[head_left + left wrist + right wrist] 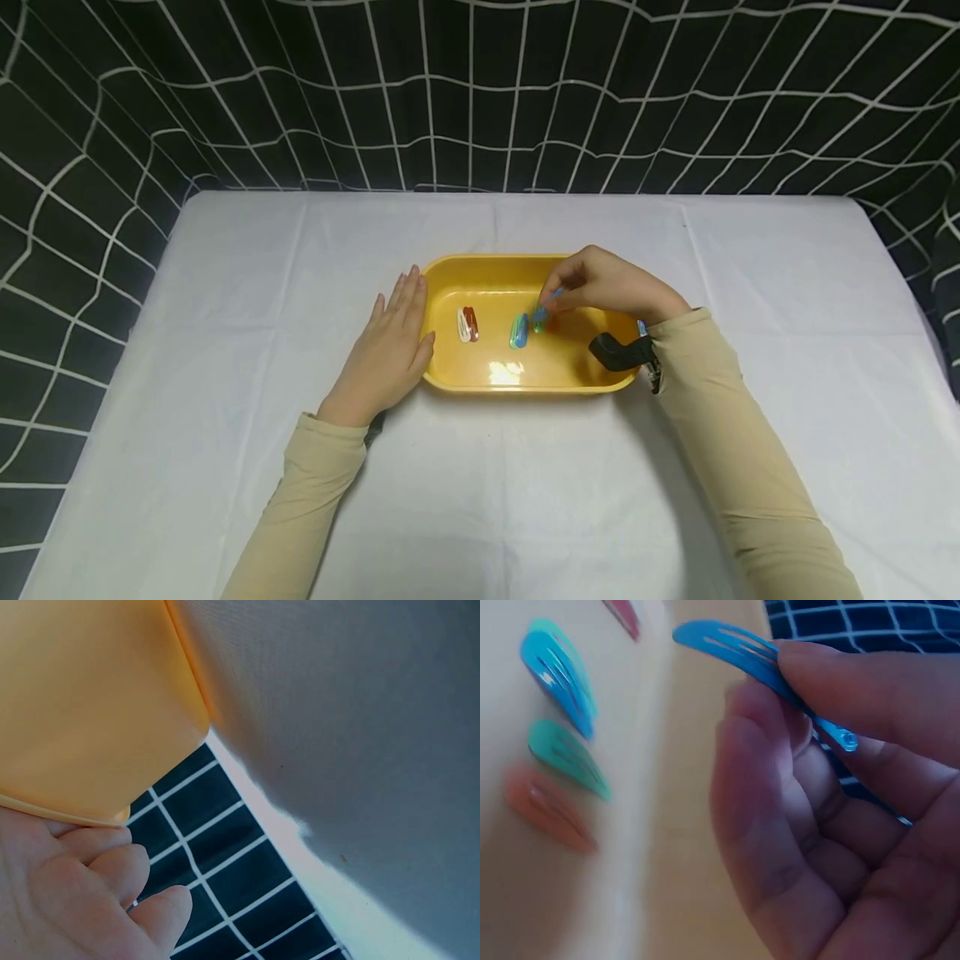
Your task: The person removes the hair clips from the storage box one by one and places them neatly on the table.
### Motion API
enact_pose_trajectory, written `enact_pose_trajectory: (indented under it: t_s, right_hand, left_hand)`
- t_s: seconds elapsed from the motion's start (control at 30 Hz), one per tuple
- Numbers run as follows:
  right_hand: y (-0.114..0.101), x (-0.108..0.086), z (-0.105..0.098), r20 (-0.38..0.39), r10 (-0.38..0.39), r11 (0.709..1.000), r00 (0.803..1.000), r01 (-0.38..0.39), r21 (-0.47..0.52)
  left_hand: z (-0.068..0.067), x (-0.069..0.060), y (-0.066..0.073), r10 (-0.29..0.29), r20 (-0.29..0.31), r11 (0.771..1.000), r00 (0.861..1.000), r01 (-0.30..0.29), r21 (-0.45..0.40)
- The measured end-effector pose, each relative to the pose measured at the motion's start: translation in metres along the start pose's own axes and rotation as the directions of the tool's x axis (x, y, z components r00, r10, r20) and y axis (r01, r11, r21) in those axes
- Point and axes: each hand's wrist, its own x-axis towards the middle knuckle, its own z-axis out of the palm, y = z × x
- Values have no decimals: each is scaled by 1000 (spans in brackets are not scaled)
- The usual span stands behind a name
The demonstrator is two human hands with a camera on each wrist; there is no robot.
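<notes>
Between thumb and fingers my right hand pinches a blue snap hair clip, held above a yellow plastic tub. Beneath that hand lie a green clip and an orange clip, both mostly covered in the head view. Just left of them a blue clip overlaps a light green clip. Farther left, a white clip and a dark red clip lie side by side. My left hand rests against the tub's left rim, its fingers straight.
The tub stands on a table with a white cloth. Black fabric with a white net rises behind the table and along its sides. A black device on my right wrist hangs over the tub's right end.
</notes>
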Motion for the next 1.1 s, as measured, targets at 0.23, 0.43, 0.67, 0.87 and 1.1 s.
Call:
enact_pose_trajectory:
  t_s: [0.23,0.43,0.67,0.87,1.1]
  right_hand:
    - [0,-26,-21,-103,66,997,993,-70,-34]
    - [6,-48,-39,-135,111,993,985,-114,-12]
    - [20,-67,-58,-112,145,987,983,-152,-58]
    - [39,-78,-69,-43,180,982,983,-183,-57]
    - [59,-80,-76,-14,221,974,975,-222,-44]
  left_hand:
    - [0,0,0,-8,8,1000,1000,8,-6]
    - [-1,-1,0,-7,8,1000,1000,8,-9]
    - [-1,-1,1,5,-6,1000,1000,-5,-14]
    - [0,-1,1,7,-4,1000,1000,-7,-13]
    - [-1,-1,1,4,-7,1000,1000,-4,-21]
